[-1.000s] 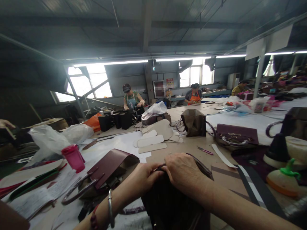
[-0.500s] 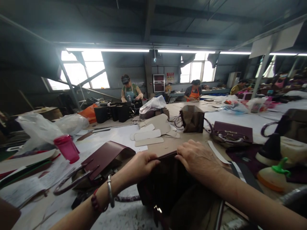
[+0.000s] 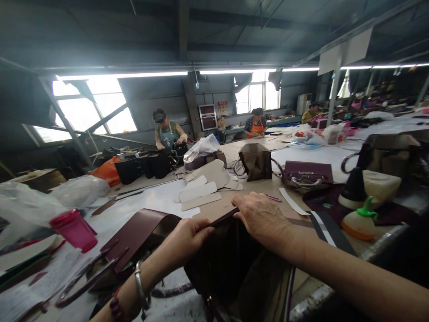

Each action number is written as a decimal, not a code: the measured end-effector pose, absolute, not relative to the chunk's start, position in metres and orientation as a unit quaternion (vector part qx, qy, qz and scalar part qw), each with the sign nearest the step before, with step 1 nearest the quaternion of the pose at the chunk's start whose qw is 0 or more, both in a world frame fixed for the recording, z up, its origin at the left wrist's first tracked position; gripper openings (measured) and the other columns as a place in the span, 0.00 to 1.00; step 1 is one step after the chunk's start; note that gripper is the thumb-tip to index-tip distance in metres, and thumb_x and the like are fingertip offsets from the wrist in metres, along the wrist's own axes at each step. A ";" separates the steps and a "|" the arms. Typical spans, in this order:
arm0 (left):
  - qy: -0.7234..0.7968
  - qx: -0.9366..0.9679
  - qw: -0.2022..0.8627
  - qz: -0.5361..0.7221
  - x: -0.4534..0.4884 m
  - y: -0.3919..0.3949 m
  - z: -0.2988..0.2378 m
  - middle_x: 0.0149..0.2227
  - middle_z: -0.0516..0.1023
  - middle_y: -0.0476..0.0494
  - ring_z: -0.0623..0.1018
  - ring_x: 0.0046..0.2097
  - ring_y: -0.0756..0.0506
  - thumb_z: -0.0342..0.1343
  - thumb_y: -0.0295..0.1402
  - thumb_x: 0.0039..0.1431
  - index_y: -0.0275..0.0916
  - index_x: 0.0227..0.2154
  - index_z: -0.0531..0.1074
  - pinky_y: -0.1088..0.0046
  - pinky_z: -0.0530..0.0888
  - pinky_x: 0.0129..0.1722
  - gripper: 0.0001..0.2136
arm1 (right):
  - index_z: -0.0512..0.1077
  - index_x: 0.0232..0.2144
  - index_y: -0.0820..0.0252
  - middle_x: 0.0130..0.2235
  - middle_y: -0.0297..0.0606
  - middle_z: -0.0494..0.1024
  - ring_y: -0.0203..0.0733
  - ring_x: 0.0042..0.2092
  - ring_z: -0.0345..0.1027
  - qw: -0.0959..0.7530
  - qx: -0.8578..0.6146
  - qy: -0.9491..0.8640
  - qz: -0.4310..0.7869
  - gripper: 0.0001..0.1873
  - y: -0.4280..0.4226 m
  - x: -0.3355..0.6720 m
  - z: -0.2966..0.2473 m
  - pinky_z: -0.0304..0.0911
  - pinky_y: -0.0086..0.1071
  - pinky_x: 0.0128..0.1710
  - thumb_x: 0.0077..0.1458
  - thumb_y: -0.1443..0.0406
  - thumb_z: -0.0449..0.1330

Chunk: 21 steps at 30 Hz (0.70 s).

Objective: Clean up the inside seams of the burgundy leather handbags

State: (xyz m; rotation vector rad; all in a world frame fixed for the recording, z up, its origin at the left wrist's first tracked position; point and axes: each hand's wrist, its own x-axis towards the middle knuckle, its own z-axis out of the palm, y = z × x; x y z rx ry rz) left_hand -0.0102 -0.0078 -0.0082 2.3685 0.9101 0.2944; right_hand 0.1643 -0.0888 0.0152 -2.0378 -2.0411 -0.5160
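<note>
A dark maroon handbag (image 3: 231, 268) stands in front of me on the worktable (image 3: 161, 199). My left hand (image 3: 187, 237) is closed on the left part of its upper rim, a metal bangle on the wrist. My right hand (image 3: 263, 217) lies curled over the right part of the same rim, fingers gripping the edge. Both hands hold the bag's mouth apart. To the left lies another maroon bag (image 3: 134, 235) on its side with long handles.
A pink cup (image 3: 74, 229), plastic bags (image 3: 78, 190) and papers crowd the left. Beige card pieces (image 3: 201, 188), a brown bag (image 3: 256, 161) and a purple bag (image 3: 308, 172) lie beyond. A green-capped orange bottle (image 3: 360, 221) stands right. Two people work at the far end.
My hands moved apart along the bag's rim, from close together at its top to a wide grip. The view swung left and the bag's mouth spread wider.
</note>
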 end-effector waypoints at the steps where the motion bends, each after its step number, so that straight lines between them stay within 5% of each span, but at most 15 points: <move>1: 0.340 0.888 0.290 0.111 -0.010 -0.008 -0.008 0.23 0.69 0.51 0.67 0.27 0.51 0.43 0.38 0.54 0.36 0.27 0.69 0.79 0.60 0.24 0.13 | 0.67 0.32 0.58 0.28 0.39 0.72 0.44 0.32 0.64 0.100 -0.692 -0.695 -0.168 0.05 -0.088 0.164 0.016 0.51 0.32 0.30 0.50 0.67 0.53; 16: 0.336 0.887 0.310 0.057 -0.002 -0.007 0.002 0.24 0.70 0.49 0.67 0.27 0.50 0.45 0.38 0.52 0.34 0.28 0.70 0.79 0.62 0.23 0.13 | 0.72 0.29 0.57 0.28 0.39 0.73 0.43 0.33 0.64 0.112 -0.696 -0.700 -0.116 0.08 -0.080 0.166 0.015 0.52 0.31 0.30 0.50 0.67 0.52; 21: 0.228 0.925 0.301 0.052 0.026 -0.004 0.015 0.31 0.73 0.50 0.69 0.33 0.49 0.49 0.34 0.49 0.38 0.33 0.70 0.77 0.64 0.34 0.10 | 0.72 0.28 0.57 0.27 0.39 0.74 0.43 0.33 0.65 0.123 -0.696 -0.700 -0.105 0.08 -0.081 0.169 0.016 0.51 0.31 0.30 0.49 0.66 0.53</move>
